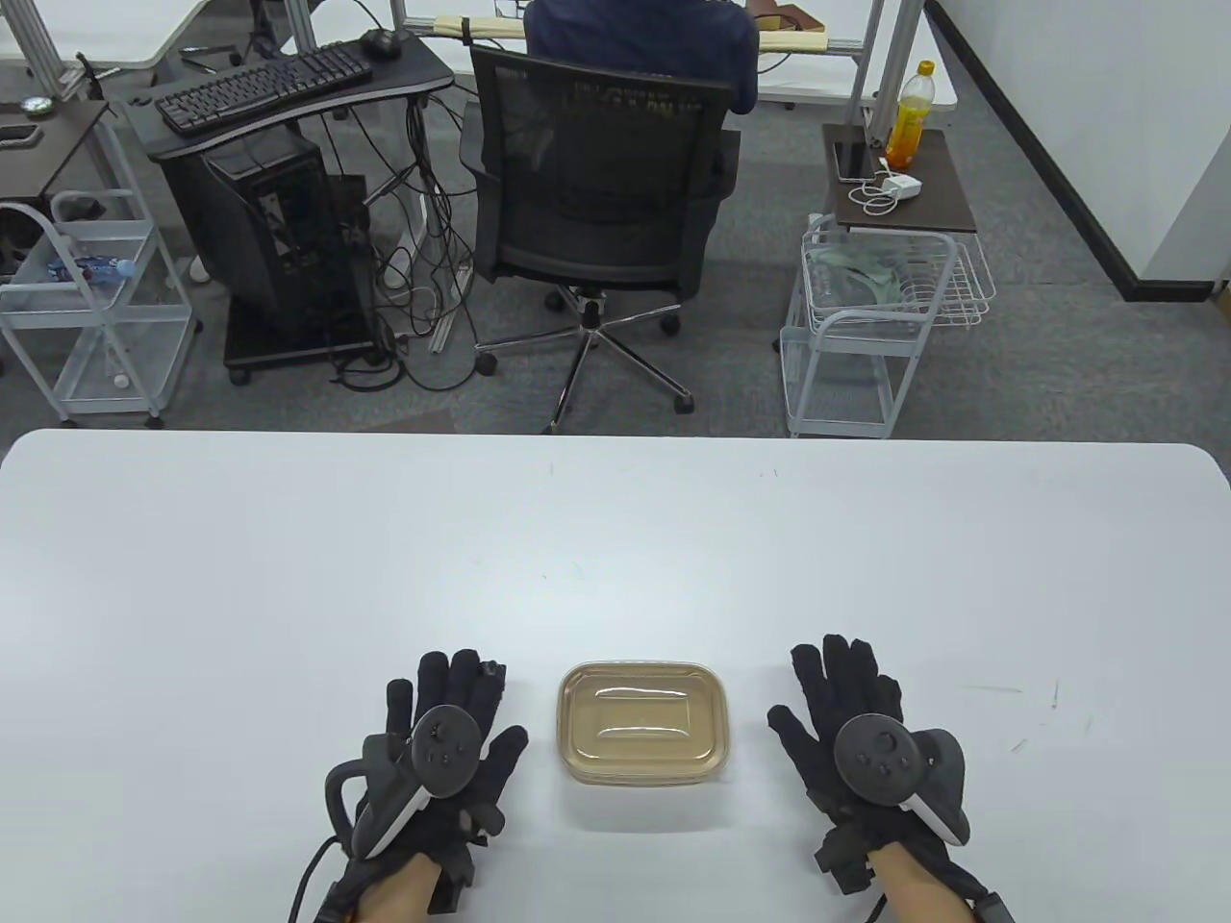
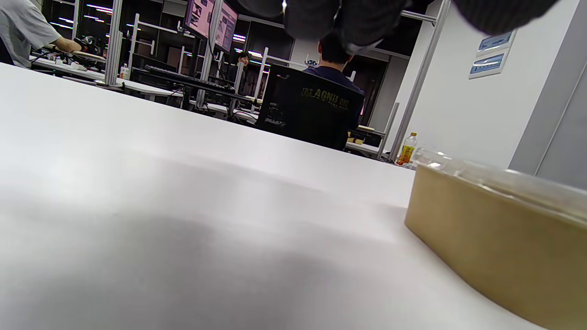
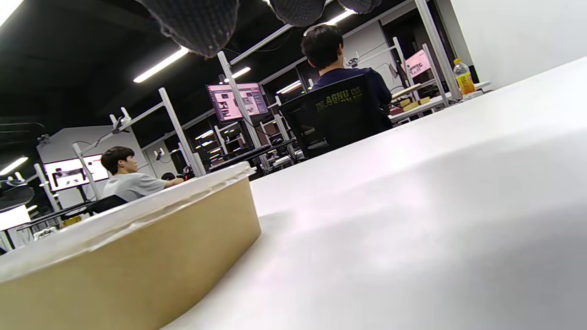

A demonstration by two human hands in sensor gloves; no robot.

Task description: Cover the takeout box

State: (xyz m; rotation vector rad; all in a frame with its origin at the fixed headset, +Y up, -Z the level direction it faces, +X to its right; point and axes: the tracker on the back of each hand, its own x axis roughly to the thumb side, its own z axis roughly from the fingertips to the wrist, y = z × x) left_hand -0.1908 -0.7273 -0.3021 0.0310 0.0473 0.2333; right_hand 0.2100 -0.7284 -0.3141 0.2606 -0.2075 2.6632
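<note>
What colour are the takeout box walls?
Kraft brown, under a clear lid; the takeout box shows it best in the right wrist view.

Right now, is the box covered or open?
Covered: a clear lid sits over the brown box, its rim along the top edge in both wrist views. Neither hand touches it.

Behind the white table (image 1: 615, 538) a person (image 1: 640, 43) sits on a black office chair (image 1: 596, 192). A keyboard (image 1: 264, 85) lies on a dark desk, an orange bottle (image 1: 910, 115) stands on a small side table, and two white wire carts (image 1: 870, 317) are near.
</note>
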